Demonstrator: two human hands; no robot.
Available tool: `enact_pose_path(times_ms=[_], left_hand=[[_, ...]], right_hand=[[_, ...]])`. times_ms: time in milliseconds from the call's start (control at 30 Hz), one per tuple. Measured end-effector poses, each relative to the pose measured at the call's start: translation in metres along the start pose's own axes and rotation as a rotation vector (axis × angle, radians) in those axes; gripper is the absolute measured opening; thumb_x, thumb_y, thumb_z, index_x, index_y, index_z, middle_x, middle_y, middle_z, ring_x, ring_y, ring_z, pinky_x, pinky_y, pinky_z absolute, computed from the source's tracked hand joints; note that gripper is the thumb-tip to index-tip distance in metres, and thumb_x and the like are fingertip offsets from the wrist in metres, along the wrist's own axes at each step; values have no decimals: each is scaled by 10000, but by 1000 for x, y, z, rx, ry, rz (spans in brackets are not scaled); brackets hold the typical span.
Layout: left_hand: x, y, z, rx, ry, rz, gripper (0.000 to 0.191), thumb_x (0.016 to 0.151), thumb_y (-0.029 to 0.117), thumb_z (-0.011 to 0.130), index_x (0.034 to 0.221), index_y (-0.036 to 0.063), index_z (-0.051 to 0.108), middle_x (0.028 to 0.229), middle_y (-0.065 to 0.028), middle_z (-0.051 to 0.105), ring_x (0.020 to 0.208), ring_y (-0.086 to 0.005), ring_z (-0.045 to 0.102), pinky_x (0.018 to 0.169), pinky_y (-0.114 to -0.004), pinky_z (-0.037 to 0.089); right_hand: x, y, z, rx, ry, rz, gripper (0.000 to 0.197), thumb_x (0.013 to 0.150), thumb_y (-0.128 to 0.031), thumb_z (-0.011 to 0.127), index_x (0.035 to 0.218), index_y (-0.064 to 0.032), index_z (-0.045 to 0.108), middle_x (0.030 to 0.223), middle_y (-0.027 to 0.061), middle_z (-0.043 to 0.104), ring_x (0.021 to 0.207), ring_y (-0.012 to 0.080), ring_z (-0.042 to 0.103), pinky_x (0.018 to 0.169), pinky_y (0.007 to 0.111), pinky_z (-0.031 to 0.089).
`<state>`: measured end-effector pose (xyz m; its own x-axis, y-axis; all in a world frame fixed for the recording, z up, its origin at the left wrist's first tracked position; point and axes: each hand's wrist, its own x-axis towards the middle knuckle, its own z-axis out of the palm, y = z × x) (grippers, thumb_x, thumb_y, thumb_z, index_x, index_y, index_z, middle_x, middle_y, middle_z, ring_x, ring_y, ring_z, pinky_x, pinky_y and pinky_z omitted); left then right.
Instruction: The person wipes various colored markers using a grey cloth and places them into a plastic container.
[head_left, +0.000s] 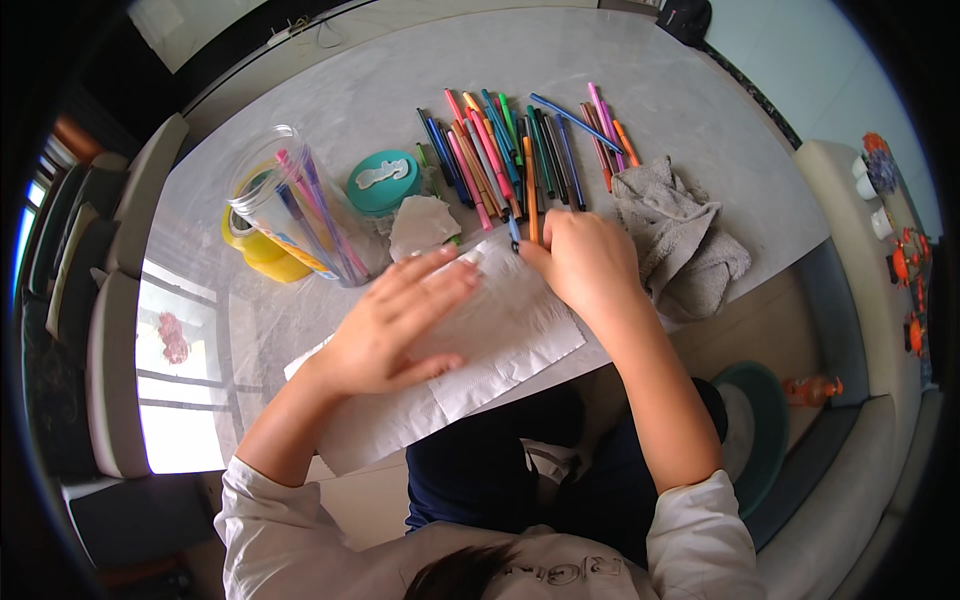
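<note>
My left hand (409, 319), slightly blurred, is spread palm down over a white paper towel (495, 337) at the table's front edge. My right hand (581, 255) is at the towel's far right corner, its thumb and fingers by a light blue felt-tip pen (514, 231); whether they grip it is unclear. Just beyond lies an orange felt-tip pen (531, 187), among a loose row of many-coloured felt-tip pens (487, 150). A crumpled white tissue (424, 225) lies past my left fingertips. A grey cloth (675, 232) is bunched to the right of my right hand.
A clear plastic jar (322, 217) with several pens stands at the left, beside a yellow tape roll (262, 251). A teal lid (384, 182) lies behind the tissue. More pens (607, 135) lie at the back right. A green basin (765, 435) is below the table's right side.
</note>
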<state>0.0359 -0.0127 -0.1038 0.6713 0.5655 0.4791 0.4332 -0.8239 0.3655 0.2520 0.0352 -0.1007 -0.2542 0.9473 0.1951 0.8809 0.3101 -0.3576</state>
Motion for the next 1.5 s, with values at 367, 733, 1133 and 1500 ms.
enact_pose_path(times_ms=[367, 733, 1133, 1500], left_hand=[[0, 8, 4, 307, -635, -201, 737, 748, 537, 454, 1328, 158, 202, 1377, -51, 196, 1275, -219, 160, 1031, -416, 125], [44, 17, 8, -228, -129, -408, 591, 786, 322, 572, 1231, 3, 351, 1151, -155, 472, 1088, -260, 431, 894, -346, 347], [143, 32, 74, -1194, 357, -780, 268, 900, 293, 379, 916, 49, 488, 785, -59, 555, 708, -135, 530, 641, -266, 429], [118, 22, 115, -920, 295, -357, 133, 900, 161, 393, 893, 29, 408, 642, 21, 373, 547, -48, 329, 488, -181, 288]], right_hand=[[5, 16, -7, 18, -182, 111, 177, 701, -187, 602, 716, -11, 600, 747, 141, 604, 721, 303, 587, 656, 369, 470], [-20, 35, -63, 475, -55, 99, 135, 751, -98, 534, 763, 35, 544, 591, 46, 556, 527, 79, 504, 467, 218, 375], [-38, 61, -79, 595, -94, 162, 216, 799, -139, 485, 660, 19, 535, 512, 29, 530, 428, 94, 473, 418, 249, 377], [-37, 107, -69, 505, 282, 318, 247, 734, -212, 547, 670, 27, 539, 566, 129, 536, 505, 225, 519, 515, 318, 404]])
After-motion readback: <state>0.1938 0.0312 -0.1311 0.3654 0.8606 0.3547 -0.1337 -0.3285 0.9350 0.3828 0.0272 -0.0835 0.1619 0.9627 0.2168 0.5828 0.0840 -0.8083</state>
